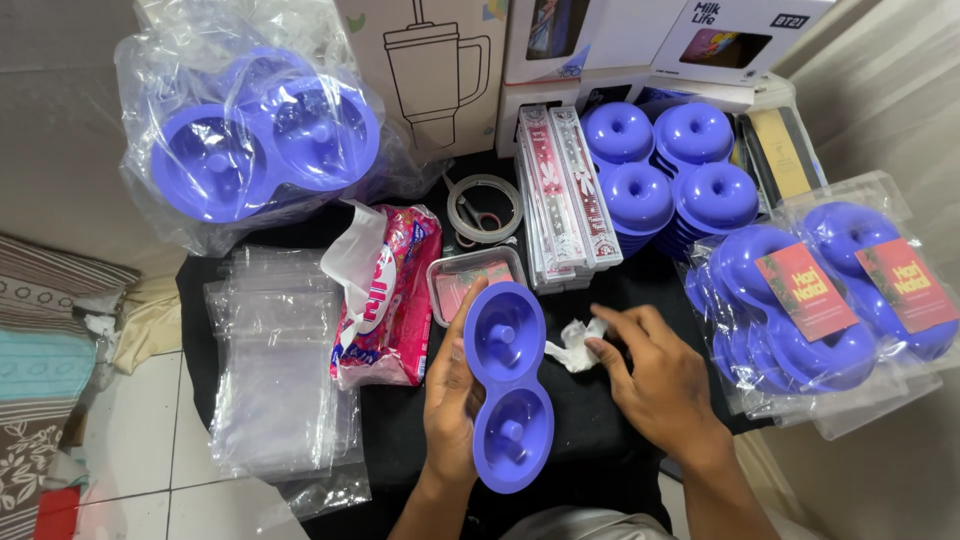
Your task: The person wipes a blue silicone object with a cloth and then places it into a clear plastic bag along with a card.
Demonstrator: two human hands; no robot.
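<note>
My left hand [452,400] grips a purple mould with two ring-shaped cups [508,385], held on end over the black cloth [590,440]. My right hand [655,375] rests on the cloth to its right, with the fingertips on a crumpled white tissue [577,343]. The tissue lies between the mould and that hand.
A pink tissue pack [390,290] and a stack of clear plastic bags [275,360] lie at the left. Bagged purple moulds [255,145] sit at the back left, loose ones [660,170] at the back, packed ones with red labels [830,300] at the right. A tape roll [485,207] and cardboard boxes stand behind.
</note>
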